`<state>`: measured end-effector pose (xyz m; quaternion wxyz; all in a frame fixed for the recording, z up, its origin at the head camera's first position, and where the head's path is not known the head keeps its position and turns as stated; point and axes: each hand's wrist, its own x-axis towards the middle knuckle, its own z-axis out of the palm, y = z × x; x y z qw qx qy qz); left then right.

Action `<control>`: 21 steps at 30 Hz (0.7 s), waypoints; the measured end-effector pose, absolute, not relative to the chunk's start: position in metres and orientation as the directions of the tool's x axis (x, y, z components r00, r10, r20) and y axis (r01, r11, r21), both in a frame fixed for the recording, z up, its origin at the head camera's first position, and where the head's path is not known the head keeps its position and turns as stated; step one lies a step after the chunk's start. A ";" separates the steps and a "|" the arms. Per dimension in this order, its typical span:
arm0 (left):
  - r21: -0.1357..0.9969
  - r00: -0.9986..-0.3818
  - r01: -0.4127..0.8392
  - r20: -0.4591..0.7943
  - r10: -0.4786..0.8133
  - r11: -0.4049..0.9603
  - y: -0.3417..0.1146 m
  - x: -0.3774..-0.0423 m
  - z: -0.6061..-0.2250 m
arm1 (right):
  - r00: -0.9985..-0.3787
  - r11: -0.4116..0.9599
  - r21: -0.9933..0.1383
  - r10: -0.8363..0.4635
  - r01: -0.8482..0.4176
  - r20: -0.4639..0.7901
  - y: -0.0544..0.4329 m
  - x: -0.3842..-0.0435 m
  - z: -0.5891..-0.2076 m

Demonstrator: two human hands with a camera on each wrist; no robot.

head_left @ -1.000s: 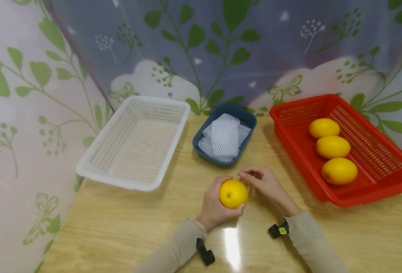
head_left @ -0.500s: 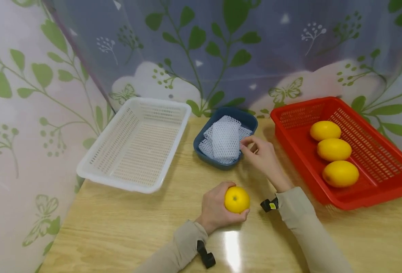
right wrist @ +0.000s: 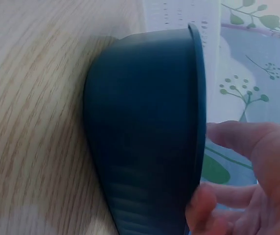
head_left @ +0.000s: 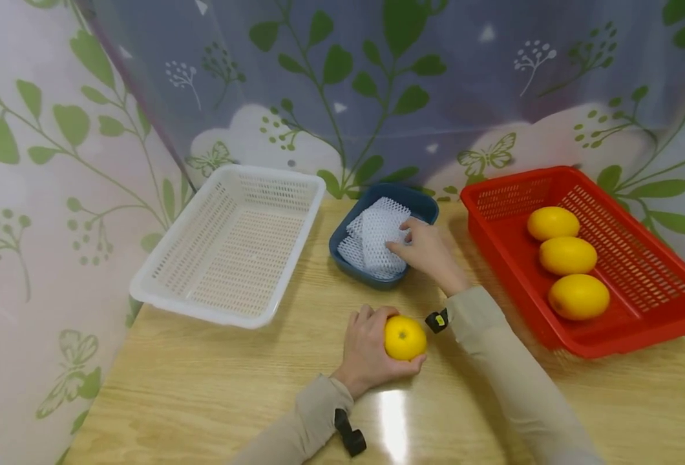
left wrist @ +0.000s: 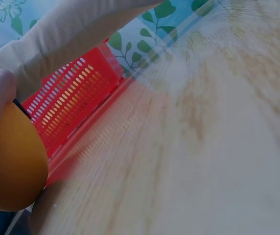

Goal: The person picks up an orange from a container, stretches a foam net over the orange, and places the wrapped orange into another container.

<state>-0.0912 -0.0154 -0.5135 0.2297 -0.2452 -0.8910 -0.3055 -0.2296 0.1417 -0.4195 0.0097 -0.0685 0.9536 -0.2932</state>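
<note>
My left hand [head_left: 371, 345] grips a yellow lemon [head_left: 405, 338] just above the table, its stem end facing up toward the head camera. In the left wrist view the lemon [left wrist: 20, 159] shows at the left edge beside the thumb. My right hand [head_left: 426, 250] reaches over the near right side of a dark blue bin [head_left: 351, 274]. Its thumb and index finger are spread apart over white foam mesh sleeves [head_left: 382, 242] stacked in the bin. From the right wrist, the bin wall [right wrist: 145, 122] hides the sleeves and whatever the fingertips touch.
A red basket [head_left: 514, 290] at the right holds three more lemons [head_left: 568, 256] in a row. At the left stands a white perforated basket [head_left: 197, 313]. Both baskets and the bin sit on a wooden table [head_left: 203, 387] before a leaf-patterned curtain [head_left: 464, 77].
My right hand has left the lemon's side and moved forward and left over the foam sleeves. The left hand, still holding the lemon, has shifted slightly.
</note>
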 end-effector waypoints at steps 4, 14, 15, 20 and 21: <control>0.494 -0.796 0.567 0.534 0.286 0.659 -0.016 -0.090 -0.514 | -0.993 0.850 -0.519 -0.118 -0.087 -0.026 0.139 -0.233 -0.419; 0.744 -0.784 0.603 0.487 0.384 0.288 -0.016 -0.093 -0.516 | -0.998 0.726 -0.686 -0.056 -0.047 0.009 0.146 -0.234 -0.426; 0.744 -0.778 0.609 0.492 0.390 0.276 -0.016 -0.093 -0.516 | -0.999 0.711 -0.702 -0.046 -0.045 0.017 0.147 -0.234 -0.427; 0.746 -0.778 0.610 0.499 0.381 0.269 -0.016 -0.094 -0.515 | -1.000 0.591 -0.806 0.006 -0.019 0.028 0.149 -0.234 -0.426; 0.752 -0.786 0.600 0.490 0.376 0.275 -0.015 -0.094 -0.516 | -1.000 0.563 -0.827 0.016 -0.007 0.019 0.149 -0.234 -0.425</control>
